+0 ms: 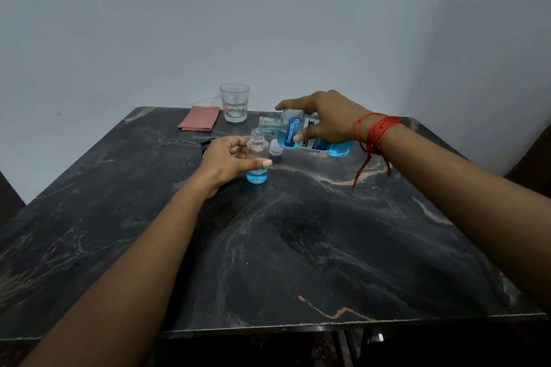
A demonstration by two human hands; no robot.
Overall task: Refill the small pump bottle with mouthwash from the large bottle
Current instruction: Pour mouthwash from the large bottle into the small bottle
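Head cam: 2 bottles, 1 glass [234, 103], 1 cloth [199, 118], 1 cap [275, 148]; left hand [229, 158] wrapped round small bottle [256, 144] on bench [298, 247], right hand [331, 119] grips tilted big bottle [290, 131].

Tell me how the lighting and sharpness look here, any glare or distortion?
Head view: dim, even light, soft shadows, no strong glare on the dark table; the wide-angle lens bows the table edges and stretches the forearms; the small bottle and large bottle are fairly sharp, the label partly hidden by the right hand.
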